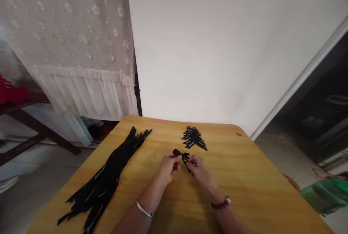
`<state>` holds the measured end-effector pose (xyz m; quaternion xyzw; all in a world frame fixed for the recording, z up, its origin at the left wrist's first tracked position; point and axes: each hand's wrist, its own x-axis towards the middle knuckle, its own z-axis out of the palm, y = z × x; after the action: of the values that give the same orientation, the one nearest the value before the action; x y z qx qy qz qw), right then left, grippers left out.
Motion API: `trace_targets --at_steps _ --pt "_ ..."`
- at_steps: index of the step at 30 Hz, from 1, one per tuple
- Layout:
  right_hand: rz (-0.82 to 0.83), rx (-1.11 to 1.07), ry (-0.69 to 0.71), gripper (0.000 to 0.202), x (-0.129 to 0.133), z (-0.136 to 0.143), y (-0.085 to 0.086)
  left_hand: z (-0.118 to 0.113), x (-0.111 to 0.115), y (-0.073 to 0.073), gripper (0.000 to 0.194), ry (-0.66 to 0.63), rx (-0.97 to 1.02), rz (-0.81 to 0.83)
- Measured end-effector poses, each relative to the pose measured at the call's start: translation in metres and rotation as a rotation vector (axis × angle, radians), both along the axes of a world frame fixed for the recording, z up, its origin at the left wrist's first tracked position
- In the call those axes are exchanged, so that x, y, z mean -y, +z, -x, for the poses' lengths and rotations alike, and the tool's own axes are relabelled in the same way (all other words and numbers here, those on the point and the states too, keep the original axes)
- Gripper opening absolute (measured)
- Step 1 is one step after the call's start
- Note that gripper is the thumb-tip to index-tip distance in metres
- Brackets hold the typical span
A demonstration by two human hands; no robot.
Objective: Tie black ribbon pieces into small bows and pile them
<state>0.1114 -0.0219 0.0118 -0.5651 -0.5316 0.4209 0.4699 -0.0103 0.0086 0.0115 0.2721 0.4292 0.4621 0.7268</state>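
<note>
Between my two hands, just above the wooden table, is a black ribbon bow with white script on it. My left hand pinches its left loop between thumb and finger. On the other side, my right hand grips the right loop, and a tail hangs down between the hands. Beyond the bow lies a small pile of black ribbon bows with pointed tails. To the left, a long bundle of black ribbon strips with white lettering stretches across the table.
A small red object lies near the table's far right corner. Behind the table stands a white wall, with a lace curtain to its left. A green bag or bin is on the floor at right.
</note>
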Motion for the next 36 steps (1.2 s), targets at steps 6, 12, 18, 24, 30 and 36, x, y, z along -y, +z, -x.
trace_targets --at_steps 6,12,18,24,30,36 --pt "-0.025 -0.015 0.032 0.009 -0.001 -0.001 -0.005 -0.001 0.002 0.003 0.009 -0.014 0.087 0.030" --pt "-0.066 -0.147 -0.036 0.025 0.001 -0.003 0.006 -0.002 0.003 0.001 0.003 -0.038 0.087 -0.034" --pt "-0.124 -0.038 -0.096 0.029 -0.001 -0.003 0.000 -0.004 0.006 0.005 0.017 -0.104 0.081 -0.066" --pt "-0.117 0.012 -0.063 0.028 0.001 0.000 -0.001 -0.007 0.007 0.003 0.024 -0.079 0.034 -0.092" --pt "-0.122 0.018 -0.082 0.029 0.001 -0.001 -0.002 -0.007 0.008 0.002 0.023 -0.126 0.090 -0.088" --pt "-0.100 0.058 -0.037 0.028 0.002 -0.004 0.003 -0.004 0.005 -0.004 0.022 -0.146 0.080 -0.145"
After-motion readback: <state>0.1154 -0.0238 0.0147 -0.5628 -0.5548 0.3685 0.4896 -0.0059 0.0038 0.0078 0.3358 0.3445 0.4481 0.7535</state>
